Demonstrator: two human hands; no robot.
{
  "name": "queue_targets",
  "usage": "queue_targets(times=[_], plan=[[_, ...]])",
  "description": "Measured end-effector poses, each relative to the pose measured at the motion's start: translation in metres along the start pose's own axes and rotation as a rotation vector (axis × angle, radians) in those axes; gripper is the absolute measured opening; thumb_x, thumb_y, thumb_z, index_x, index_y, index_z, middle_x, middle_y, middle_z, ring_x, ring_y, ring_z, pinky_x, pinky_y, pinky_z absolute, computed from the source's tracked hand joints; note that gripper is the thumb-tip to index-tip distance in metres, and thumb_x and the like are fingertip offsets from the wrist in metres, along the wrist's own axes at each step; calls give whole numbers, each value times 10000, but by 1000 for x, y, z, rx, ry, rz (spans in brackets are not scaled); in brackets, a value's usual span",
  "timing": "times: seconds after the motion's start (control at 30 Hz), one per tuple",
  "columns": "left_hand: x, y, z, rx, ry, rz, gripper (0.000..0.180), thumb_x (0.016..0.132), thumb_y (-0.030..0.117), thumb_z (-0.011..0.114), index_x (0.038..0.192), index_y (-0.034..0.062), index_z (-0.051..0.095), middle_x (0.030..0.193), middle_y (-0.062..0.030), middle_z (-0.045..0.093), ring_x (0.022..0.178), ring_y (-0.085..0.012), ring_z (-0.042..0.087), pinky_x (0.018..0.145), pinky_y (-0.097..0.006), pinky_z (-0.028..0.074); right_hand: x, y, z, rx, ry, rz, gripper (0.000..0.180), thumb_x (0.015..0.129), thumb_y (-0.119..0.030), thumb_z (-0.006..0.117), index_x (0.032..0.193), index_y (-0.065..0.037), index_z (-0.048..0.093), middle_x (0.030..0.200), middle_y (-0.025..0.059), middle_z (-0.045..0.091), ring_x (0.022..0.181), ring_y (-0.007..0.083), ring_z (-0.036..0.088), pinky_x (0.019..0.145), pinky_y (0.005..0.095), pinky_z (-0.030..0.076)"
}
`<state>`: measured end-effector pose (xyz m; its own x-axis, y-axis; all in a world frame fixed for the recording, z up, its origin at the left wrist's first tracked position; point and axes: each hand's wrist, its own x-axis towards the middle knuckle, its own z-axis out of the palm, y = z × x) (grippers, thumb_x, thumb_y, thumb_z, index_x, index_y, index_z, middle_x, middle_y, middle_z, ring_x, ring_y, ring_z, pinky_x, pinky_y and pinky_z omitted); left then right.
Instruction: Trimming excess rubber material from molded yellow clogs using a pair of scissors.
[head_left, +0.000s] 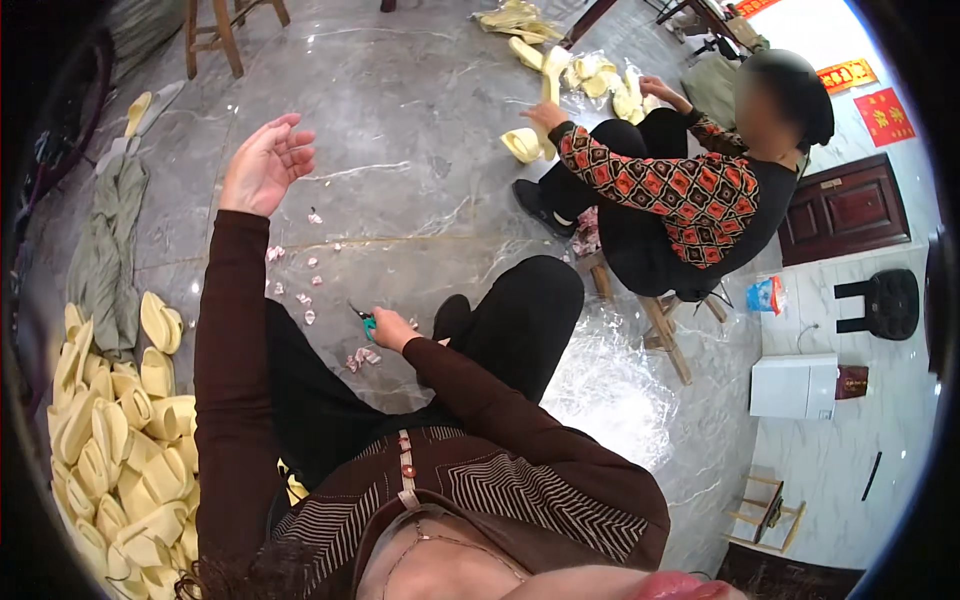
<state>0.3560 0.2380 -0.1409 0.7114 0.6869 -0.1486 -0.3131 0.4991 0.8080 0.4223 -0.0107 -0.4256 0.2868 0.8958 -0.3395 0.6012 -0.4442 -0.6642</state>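
My left hand is raised at the far end of my outstretched left arm, over the grey floor. Its fingers are loosely curled and apart, with nothing in them. Between my knees, my right hand is closed around small thread snips with teal handles, the dark blades pointing away to the left. Small pink and white scraps lie on the floor beside the snips, and more are scattered farther off. Left of my arm lies a big heap of pale yellow slipper-shaped pieces.
A co-worker sits at the right on a wooden stool, one hand on a yellow piece. Clear plastic sheeting spreads beside my right knee. Grey-green cloth lies by the heap. Another wooden stool stands at upper left.
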Motion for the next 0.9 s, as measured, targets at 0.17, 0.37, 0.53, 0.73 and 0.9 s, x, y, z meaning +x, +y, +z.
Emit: queue_targets(times=[0.17, 0.37, 0.53, 0.73, 0.9], plan=[[3, -4, 5, -37, -11, -29, 228, 841, 138, 444, 1049, 45, 456, 859, -101, 570, 705, -185, 559, 651, -328, 464, 11, -5, -14, 41, 20, -46, 388, 666, -126, 592, 1030, -13, 520, 829, 208, 583, 799, 335, 568, 717, 383, 446], [6, -8, -3, -113, 20, -103, 226, 839, 140, 446, 1050, 62, 456, 854, -88, 570, 712, -181, 555, 664, -333, 462, -10, -53, -69, 485, 18, -32, 468, 628, -120, 674, 1052, -4, 513, 783, 158, 593, 724, 245, 581, 659, 343, 461], [2, -8, -8, -170, 59, -118, 222, 837, 138, 444, 1047, 67, 463, 851, -81, 571, 717, -179, 552, 676, -334, 460, -34, -89, -114, 716, -41, 96, 426, 706, -127, 657, 1077, 1, 490, 734, 99, 577, 663, 128, 560, 551, 259, 445], [-4, 3, -7, -186, -2, -73, 216, 836, 131, 441, 1038, 63, 475, 858, -81, 576, 714, -175, 549, 676, -335, 460, -11, -40, -62, 341, 225, -123, 416, 703, -98, 621, 1087, -11, 487, 721, 90, 578, 634, 121, 546, 541, 266, 440], [-13, 10, -8, -196, 10, -45, 222, 837, 127, 437, 1044, 55, 474, 863, -82, 577, 719, -172, 548, 679, -333, 459, 2, -41, -83, 312, 165, -60, 409, 694, -61, 559, 1096, -33, 488, 724, 89, 579, 635, 116, 542, 551, 276, 442]])
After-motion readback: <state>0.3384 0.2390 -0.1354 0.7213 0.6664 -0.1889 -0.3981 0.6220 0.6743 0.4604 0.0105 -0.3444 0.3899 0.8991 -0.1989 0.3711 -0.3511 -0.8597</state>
